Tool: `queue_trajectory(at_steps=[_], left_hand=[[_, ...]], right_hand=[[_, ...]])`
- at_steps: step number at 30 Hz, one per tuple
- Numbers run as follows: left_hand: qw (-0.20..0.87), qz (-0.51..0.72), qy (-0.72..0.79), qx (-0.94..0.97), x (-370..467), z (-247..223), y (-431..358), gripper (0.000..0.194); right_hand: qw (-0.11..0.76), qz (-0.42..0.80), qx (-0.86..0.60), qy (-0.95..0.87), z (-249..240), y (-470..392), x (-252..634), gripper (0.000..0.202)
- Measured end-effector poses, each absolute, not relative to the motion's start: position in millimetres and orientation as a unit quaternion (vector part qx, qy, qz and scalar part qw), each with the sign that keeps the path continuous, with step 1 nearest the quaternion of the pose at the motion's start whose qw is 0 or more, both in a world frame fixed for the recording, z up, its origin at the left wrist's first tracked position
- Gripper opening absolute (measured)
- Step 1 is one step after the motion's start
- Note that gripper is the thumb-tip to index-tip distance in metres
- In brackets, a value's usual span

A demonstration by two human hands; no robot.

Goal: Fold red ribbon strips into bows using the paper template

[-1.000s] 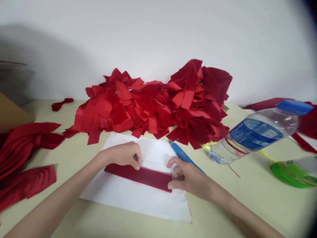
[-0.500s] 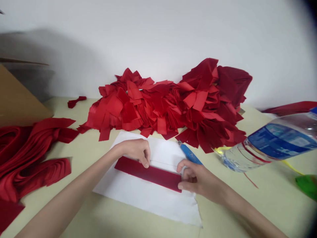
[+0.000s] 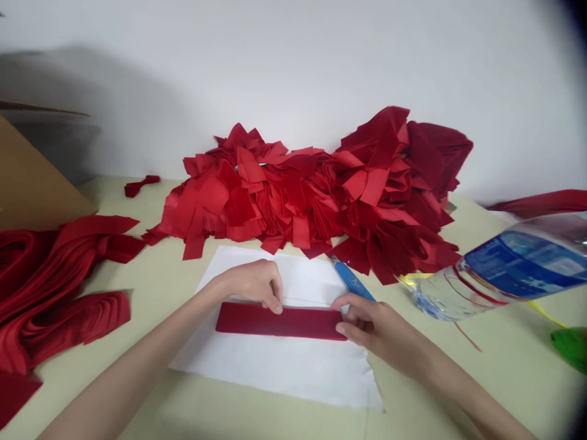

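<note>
A dark red velvet-like ribbon strip (image 3: 279, 324) lies almost level across a white sheet of paper (image 3: 257, 360), just below a thin line drawn on it. My left hand (image 3: 254, 282) is closed, thumb and fingertip pinching the strip's upper edge near the middle. At the strip's right end, my right hand (image 3: 376, 324) curls with thumb and forefinger on either side of that end, closed on it. Beyond the right hand a blue-handled cutter (image 3: 351, 280) rests on the paper's upper right edge.
A big heap of cut red ribbon pieces (image 3: 293, 201) stands against the wall behind the paper. Folded red ribbon lengths (image 3: 59, 287) lie at left, before a cardboard piece (image 3: 36, 177). A clear bottle with a blue label (image 3: 523, 260) lies at right, near a green item (image 3: 571, 348).
The ribbon strip has turned from slanting down to the right to nearly level. Its right end has risen, with my right hand; my left hand stays pinched at its upper edge.
</note>
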State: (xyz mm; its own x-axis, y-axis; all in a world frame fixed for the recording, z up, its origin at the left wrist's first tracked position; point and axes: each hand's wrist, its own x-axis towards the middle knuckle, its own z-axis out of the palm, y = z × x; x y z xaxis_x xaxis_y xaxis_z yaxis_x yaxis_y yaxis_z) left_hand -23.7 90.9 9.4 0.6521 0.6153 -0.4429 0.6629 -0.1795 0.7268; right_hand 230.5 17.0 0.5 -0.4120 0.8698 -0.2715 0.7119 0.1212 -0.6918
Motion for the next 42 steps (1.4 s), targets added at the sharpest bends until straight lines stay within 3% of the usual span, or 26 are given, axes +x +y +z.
queue_trajectory(at_steps=[14, 22, 29, 35, 42], left_hand=[[0.499, -0.002, 0.434, 0.750, -18.8, 9.0, 83.2, 0.013], [0.478, 0.026, 0.398, 0.782, -18.0, 9.4, 74.3, 0.013], [0.420, 0.077, 0.376, 0.822, -11.7, 13.6, 48.6, 0.018], [0.397, 0.090, 0.377, 0.832, -15.9, 9.0, 43.1, 0.021], [0.362, 0.113, 0.395, 0.836, -14.8, 5.3, 32.9, 0.022]], right_hand=[[0.057, 0.303, -0.558, -0.771, 1.1, 20.5, 234.9, 0.014], [0.162, 0.236, -0.524, -0.802, 15.2, 21.2, 215.1, 0.015], [0.100, 0.322, -0.425, -0.840, 23.8, 31.1, 182.1, 0.014], [0.103, 0.372, -0.421, -0.821, 12.8, 34.9, 181.4, 0.013], [0.163, 0.225, -0.396, -0.875, -3.7, 18.8, 173.5, 0.013]])
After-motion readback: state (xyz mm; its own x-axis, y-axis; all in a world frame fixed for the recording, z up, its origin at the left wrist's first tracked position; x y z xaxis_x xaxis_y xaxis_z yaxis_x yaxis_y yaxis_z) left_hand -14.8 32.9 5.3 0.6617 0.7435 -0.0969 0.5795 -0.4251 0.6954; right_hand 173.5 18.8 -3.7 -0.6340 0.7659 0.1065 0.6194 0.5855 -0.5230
